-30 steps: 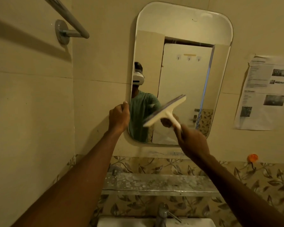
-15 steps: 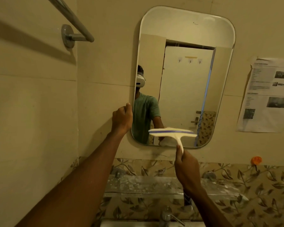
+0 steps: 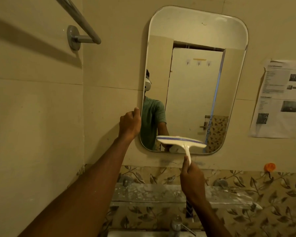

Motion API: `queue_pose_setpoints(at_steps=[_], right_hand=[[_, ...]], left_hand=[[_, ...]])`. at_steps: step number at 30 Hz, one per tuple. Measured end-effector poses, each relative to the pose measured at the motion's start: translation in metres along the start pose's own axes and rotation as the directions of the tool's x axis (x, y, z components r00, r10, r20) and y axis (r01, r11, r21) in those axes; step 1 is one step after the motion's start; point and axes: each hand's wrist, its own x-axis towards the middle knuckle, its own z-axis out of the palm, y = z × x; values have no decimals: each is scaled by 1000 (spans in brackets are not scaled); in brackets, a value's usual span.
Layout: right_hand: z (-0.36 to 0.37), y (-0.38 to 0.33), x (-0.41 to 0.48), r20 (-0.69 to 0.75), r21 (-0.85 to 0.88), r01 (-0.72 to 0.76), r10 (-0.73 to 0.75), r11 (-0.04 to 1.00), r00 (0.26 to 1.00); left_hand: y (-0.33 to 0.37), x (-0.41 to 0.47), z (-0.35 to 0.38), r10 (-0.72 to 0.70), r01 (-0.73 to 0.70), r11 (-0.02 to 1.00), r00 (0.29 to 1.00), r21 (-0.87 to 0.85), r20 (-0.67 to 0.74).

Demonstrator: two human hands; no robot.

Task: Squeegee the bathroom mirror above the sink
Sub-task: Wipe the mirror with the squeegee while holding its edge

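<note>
A tall mirror (image 3: 195, 79) with rounded corners hangs on the beige tiled wall above the sink. My right hand (image 3: 192, 182) grips the handle of a white squeegee (image 3: 181, 141) with a blue stripe. Its blade lies level across the bottom strip of the glass, near the lower edge. My left hand (image 3: 129, 124) is closed on the mirror's left edge, low down. The mirror reflects a person in a green shirt and a white door.
A metal towel bar (image 3: 82, 24) sticks out from the left wall. A glass shelf (image 3: 161, 194) runs under the mirror, with a tap (image 3: 176, 225) and the sink rim (image 3: 143, 234) below it. A printed paper sheet (image 3: 280, 98) and an orange hook (image 3: 269, 167) are on the right wall.
The squeegee has gone from tilted at mid-height to level at the bottom of the mirror, and my right hand has dropped lower. My left hand has stayed on the mirror's edge.
</note>
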Motion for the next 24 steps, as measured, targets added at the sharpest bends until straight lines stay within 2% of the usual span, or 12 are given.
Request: queue_pose_setpoints(at_steps=[3, 8, 10, 15, 18, 21, 24], right_hand=[[-7, -3, -5, 2, -22, 13, -13, 1000, 1000], [-26, -55, 46, -147, 10, 170, -167, 985, 975], [-25, -59, 55, -142, 23, 183, -178, 983, 974], [3, -10, 8, -15, 40, 18, -17, 999, 1000], [1, -4, -6, 5, 18, 8, -8, 1000, 1000], [1, -18, -2, 81, -96, 212, -204, 973, 976], [12, -27, 7, 289, -364, 461, -373, 809, 882]], left_hand=[[0, -2, -1, -3, 3, 1000, 1000, -9, 3], [1, -6, -2, -29, 29, 999, 1000, -39, 6], [2, -7, -2, -43, 43, 998, 999, -51, 7], [-2, -5, -1, -30, 31, 998, 999, -46, 16], [-3, -8, 1, -16, 15, 999, 1000, -47, -8], [-7, -12, 3, -17, 14, 998, 999, -62, -34], [-8, -13, 4, -34, 31, 996, 999, -83, -32]])
